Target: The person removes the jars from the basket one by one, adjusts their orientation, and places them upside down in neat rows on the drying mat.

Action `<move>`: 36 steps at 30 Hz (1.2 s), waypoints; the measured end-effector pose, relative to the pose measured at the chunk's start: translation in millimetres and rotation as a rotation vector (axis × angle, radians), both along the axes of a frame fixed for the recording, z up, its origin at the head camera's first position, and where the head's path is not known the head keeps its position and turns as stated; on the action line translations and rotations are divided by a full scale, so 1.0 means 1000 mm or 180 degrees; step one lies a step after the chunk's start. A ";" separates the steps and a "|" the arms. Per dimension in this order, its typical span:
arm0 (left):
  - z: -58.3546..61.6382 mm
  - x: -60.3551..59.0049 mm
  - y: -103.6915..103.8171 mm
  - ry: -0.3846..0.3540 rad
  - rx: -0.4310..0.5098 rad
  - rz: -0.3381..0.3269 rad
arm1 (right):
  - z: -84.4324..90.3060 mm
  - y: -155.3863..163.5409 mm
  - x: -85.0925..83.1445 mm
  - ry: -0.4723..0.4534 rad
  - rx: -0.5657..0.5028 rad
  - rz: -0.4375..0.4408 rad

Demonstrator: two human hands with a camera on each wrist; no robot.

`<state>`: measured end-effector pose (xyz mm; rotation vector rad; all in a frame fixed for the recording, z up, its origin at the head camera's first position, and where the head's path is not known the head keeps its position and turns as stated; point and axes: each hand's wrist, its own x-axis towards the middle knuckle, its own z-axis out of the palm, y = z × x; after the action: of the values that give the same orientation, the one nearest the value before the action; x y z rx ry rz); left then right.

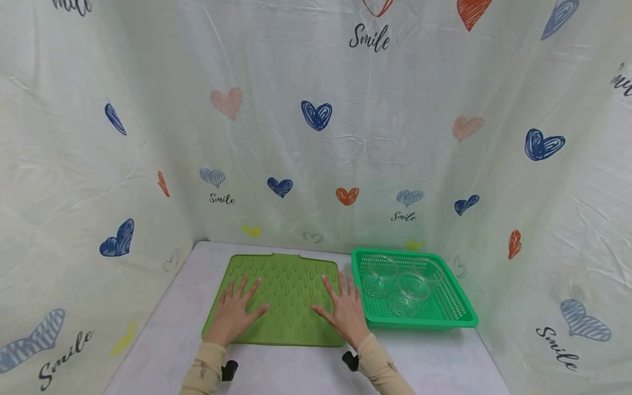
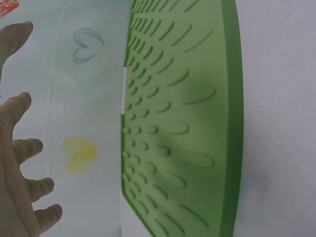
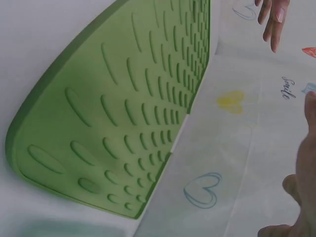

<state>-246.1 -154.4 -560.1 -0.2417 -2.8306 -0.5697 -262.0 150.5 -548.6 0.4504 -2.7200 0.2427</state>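
A green ribbed mat (image 1: 288, 285) lies flat on the white table. My left hand (image 1: 237, 307) rests palm down on its left part, fingers straight and spread. My right hand (image 1: 343, 307) lies the same way on its right part. Neither hand holds anything. In the left wrist view the mat (image 2: 177, 123) fills the middle and my left hand's spread fingers (image 2: 22, 148) show at the left edge. In the right wrist view the mat (image 3: 128, 113) runs up the left and part of my right hand (image 3: 303, 197) shows at the right edge.
A green plastic basket (image 1: 419, 321) stands just right of the mat and holds several clear glass bowls (image 1: 412, 285). A pale curtain (image 1: 316, 137) printed with hearts closes the table on the left, back and right. Bare tabletop (image 1: 296, 367) lies in front of the mat.
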 end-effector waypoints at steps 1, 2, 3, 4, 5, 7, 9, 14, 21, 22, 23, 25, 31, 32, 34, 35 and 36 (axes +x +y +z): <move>0.000 0.001 0.000 -0.0009 0.0014 -0.0009 | 0.000 0.000 0.001 0.0021 -0.0003 0.0008; 0.000 0.001 0.000 -0.0016 0.0029 -0.0018 | 0.000 0.000 0.001 0.0029 -0.0011 0.0014; 0.000 0.002 0.000 -0.0022 0.0038 -0.0024 | 0.000 0.000 0.002 0.0045 -0.0020 0.0020; 0.000 0.003 0.000 -0.0033 0.0041 -0.0023 | 0.000 0.001 0.003 0.0066 -0.0031 0.0028; -0.001 0.004 -0.001 -0.0050 0.0046 -0.0024 | -0.001 0.001 0.004 0.0092 -0.0044 0.0039; -0.001 0.007 -0.001 -0.0052 0.0050 -0.0031 | -0.001 0.002 0.006 0.0126 -0.0081 0.0060; -0.002 0.009 -0.001 -0.0054 0.0015 -0.0035 | -0.002 0.004 0.009 0.0164 -0.0118 0.0081; -0.005 0.016 -0.002 -0.0056 -0.0013 -0.0048 | -0.002 0.010 0.014 0.0243 -0.0211 0.0127; -0.015 0.024 -0.002 -0.0186 0.0016 -0.0018 | -0.003 0.018 0.020 0.0360 -0.0349 0.0137; -0.017 0.025 -0.002 -0.0218 0.0017 -0.0010 | -0.003 0.020 0.021 0.0366 -0.0403 0.0146; -0.019 0.027 -0.002 -0.0240 0.0015 -0.0002 | -0.003 0.022 0.022 0.0364 -0.0450 0.0150; -0.025 0.028 -0.003 -0.0274 0.0004 0.0017 | -0.003 0.025 0.024 0.0366 -0.0519 0.0140; -0.037 0.035 -0.007 -0.0338 0.0048 0.0060 | -0.001 0.037 0.029 0.0411 -0.0590 0.0051; -0.038 0.036 -0.007 -0.0352 0.0056 0.0060 | 0.000 0.040 0.030 0.0422 -0.0607 0.0031; -0.040 0.038 -0.007 -0.0399 0.0074 0.0071 | 0.000 0.044 0.030 0.0456 -0.0655 -0.0008; -0.042 0.039 -0.006 -0.0411 0.0073 0.0074 | 0.000 0.046 0.031 0.0472 -0.0684 -0.0035; -0.043 0.040 -0.007 -0.0416 0.0075 0.0074 | 0.000 0.049 0.031 0.0495 -0.0700 -0.0057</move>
<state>-206.0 -160.9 -603.3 -0.1728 -2.9459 -0.6356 -230.7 199.4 -548.8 0.3655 -2.5088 0.4757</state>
